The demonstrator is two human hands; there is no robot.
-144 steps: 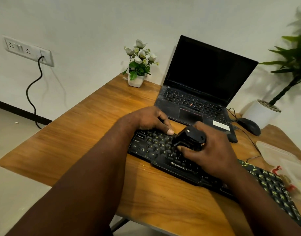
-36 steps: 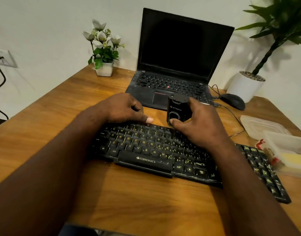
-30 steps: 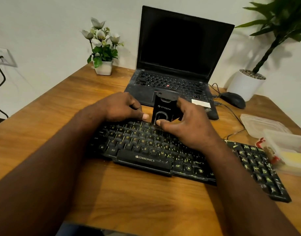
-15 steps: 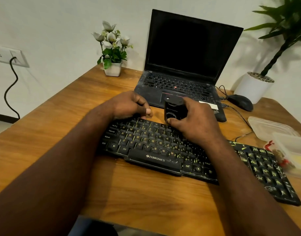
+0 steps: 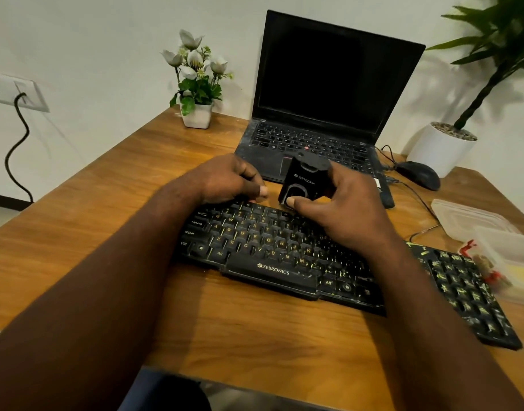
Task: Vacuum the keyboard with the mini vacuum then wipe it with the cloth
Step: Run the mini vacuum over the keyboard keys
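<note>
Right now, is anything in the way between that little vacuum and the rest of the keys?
Nothing loose lies on the visible keys. The right hand holds the vacuum at the keyboard's far row. Only the left hand, resting at that far edge just left of it, blocks a sweep that way.

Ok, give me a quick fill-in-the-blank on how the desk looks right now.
1. The mini vacuum is gripped by the ____ hand.
2. The keyboard bears the brand name ____.
3. The laptop behind it stands ____, its screen dark.
4. The mouse lies to the laptop's ____.
Missing words: right; ZEBRONICS; open; right.
</note>
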